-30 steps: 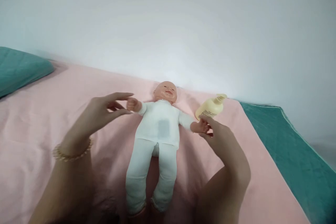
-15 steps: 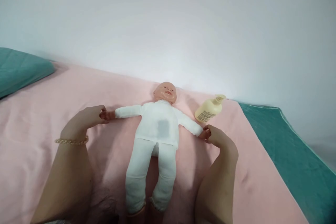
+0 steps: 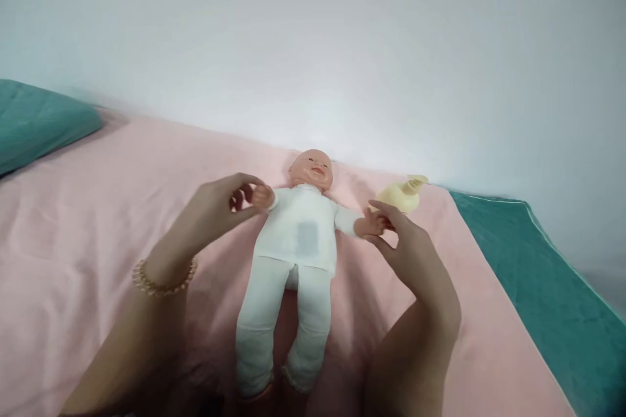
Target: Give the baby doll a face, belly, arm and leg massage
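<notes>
A baby doll (image 3: 274, 300) in a white top and trousers lies on its back, head away from me, on a pink sheet (image 3: 454, 352). My left hand (image 3: 215, 215), with a beaded bracelet on the wrist, pinches the doll's hand on the left between thumb and fingers; that arm is lifted and bent towards me. On the other side my right hand (image 3: 405, 241) has thumb and fingers around the doll's other hand, the arm held out to the side. Behind my right fingers stands a pale yellow pump bottle (image 3: 402, 194), its lower part hidden.
A green pillow or folded cloth (image 3: 44, 120) lies at the far left. Green fabric (image 3: 542, 280) shows past the sheet's right edge. A white wall (image 3: 313, 45) rises behind the bed.
My left hand has brought the doll's arm from stretched out sideways to lifted near its shoulder. My right hand has risen with the other arm and now partly covers the bottle.
</notes>
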`<state>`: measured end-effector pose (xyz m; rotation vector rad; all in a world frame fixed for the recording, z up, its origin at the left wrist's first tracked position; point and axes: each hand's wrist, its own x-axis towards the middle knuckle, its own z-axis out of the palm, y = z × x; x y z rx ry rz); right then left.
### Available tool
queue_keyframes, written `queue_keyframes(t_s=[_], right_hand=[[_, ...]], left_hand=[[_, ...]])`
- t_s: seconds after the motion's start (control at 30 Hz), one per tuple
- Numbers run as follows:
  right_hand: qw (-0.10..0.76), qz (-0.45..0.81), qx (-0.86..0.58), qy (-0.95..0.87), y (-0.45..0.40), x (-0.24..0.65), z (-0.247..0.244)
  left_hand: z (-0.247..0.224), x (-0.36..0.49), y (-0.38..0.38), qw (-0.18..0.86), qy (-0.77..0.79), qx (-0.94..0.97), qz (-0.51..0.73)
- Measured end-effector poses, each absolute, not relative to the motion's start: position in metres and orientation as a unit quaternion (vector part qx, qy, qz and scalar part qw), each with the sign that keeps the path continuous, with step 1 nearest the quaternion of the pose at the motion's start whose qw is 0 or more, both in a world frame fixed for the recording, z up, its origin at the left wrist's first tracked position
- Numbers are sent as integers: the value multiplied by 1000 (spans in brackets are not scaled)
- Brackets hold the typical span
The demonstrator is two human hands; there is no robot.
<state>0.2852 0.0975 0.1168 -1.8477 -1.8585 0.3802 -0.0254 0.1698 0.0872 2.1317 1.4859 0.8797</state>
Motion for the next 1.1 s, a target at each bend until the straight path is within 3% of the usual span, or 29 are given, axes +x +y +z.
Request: queue_keyframes(t_s=[0.13, 0.23, 0.67, 0.9, 1.1], right_hand=[[217, 180, -595, -752, 104, 252, 112], [175, 189, -558, -789, 107, 234, 105], [68, 103, -552, -824, 109, 210, 90], [102, 109, -549, -822, 106, 221, 98], [167, 82, -678, -711, 93, 268, 117]], left_hand=[[72, 4, 165, 252, 374, 860, 239], [59, 17, 162, 218, 318, 906, 176], [56, 27, 157, 205, 335, 902, 180], [68, 15, 158, 214, 360, 894, 161], [101, -37, 155, 129, 559, 801, 173]])
